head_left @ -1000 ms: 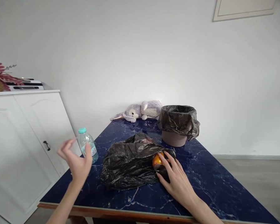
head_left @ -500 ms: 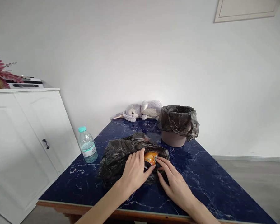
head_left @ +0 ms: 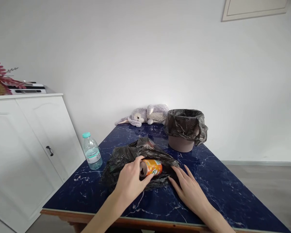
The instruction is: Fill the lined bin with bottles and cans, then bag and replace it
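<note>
A crumpled black plastic bag lies in the middle of the dark blue marble table. My left hand is closed round an orange drink can, which lies on its side at the bag's mouth, most of it showing. My right hand rests flat, fingers spread, on the bag's right edge beside the can.
A clear water bottle with a teal cap stands at the table's left edge. A bin lined with a black bag stands behind, and a grey plush toy lies against the wall. A white cabinet stands left.
My left hand came over from near the bottle to the bag and gripped the can. The can has slid left, further out of the bag. My right hand let go of it and lies flat.
</note>
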Demonstrator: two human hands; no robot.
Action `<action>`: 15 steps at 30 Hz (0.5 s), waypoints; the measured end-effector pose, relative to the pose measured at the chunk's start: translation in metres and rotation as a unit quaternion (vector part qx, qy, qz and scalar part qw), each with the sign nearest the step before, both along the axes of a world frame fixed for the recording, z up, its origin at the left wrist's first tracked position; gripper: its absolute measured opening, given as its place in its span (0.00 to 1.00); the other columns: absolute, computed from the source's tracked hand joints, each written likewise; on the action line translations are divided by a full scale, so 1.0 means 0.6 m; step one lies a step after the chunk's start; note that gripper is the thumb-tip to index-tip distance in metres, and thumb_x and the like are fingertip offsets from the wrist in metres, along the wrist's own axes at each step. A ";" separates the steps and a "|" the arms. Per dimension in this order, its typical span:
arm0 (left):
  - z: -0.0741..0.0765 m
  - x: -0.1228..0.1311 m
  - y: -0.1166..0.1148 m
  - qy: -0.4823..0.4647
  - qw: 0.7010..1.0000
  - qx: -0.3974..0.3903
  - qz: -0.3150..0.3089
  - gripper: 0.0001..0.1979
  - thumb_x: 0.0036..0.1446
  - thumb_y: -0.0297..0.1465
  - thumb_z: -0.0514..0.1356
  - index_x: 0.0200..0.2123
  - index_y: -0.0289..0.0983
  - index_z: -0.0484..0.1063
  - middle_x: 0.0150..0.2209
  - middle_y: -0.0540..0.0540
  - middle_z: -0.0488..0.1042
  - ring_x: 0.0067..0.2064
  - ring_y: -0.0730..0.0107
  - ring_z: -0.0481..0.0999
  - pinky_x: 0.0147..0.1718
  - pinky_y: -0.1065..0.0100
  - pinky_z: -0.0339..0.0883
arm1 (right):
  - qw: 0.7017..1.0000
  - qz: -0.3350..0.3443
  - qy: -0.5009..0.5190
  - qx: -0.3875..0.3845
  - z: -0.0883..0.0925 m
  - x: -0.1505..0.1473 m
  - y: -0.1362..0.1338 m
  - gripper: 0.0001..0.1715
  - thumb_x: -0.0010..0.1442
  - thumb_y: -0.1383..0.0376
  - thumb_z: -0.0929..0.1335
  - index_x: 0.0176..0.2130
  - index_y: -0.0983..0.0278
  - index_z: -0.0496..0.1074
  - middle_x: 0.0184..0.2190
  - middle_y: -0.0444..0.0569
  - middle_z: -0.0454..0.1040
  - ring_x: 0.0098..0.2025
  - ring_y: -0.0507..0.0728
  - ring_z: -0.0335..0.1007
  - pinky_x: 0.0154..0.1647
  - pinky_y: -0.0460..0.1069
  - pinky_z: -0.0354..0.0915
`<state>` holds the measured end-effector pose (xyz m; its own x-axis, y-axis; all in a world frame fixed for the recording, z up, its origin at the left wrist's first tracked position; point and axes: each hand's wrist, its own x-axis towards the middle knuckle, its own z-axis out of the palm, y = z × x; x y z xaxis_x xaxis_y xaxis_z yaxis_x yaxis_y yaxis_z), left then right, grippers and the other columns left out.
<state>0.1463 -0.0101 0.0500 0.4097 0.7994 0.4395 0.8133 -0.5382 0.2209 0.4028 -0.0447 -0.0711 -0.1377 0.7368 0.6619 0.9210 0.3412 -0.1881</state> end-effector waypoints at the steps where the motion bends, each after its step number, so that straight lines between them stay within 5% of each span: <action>1: 0.017 -0.023 -0.013 -0.032 0.999 -0.029 -0.007 0.27 0.61 0.43 0.69 0.60 0.42 0.70 0.46 0.41 0.86 0.47 0.47 0.87 0.44 0.54 0.81 | 1.000 -0.004 0.001 -0.007 -0.006 0.012 -0.001 0.23 0.78 0.57 0.61 0.66 0.62 0.62 0.60 0.57 0.78 0.60 0.65 0.78 0.74 0.71 0.60; 5: 0.056 -0.141 -0.049 -0.203 0.973 -0.104 -0.031 0.27 0.61 0.48 0.69 0.61 0.51 0.72 0.55 0.45 0.84 0.52 0.51 0.87 0.42 0.60 0.85 | 0.999 -0.032 0.000 -0.013 -0.036 0.072 -0.014 0.26 0.78 0.50 0.60 0.66 0.61 0.64 0.60 0.56 0.79 0.60 0.67 0.78 0.71 0.68 0.64; 10: 0.051 -0.288 -0.045 -0.407 0.904 -0.097 0.086 0.32 0.54 0.51 0.73 0.60 0.49 0.76 0.62 0.41 0.80 0.60 0.44 0.82 0.46 0.57 0.86 | 0.997 -0.071 0.003 -0.021 -0.063 0.118 -0.033 0.29 0.76 0.47 0.61 0.66 0.59 0.67 0.61 0.55 0.78 0.63 0.68 0.76 0.63 0.64 0.73; 15: 0.052 -0.335 -0.029 -0.469 0.857 -0.082 0.196 0.42 0.43 0.54 0.77 0.61 0.51 0.76 0.65 0.45 0.77 0.64 0.43 0.78 0.58 0.52 0.78 | 0.996 -0.067 0.006 -0.050 -0.052 0.112 -0.041 0.30 0.77 0.47 0.59 0.67 0.59 0.66 0.63 0.54 0.76 0.65 0.67 0.74 0.65 0.64 0.72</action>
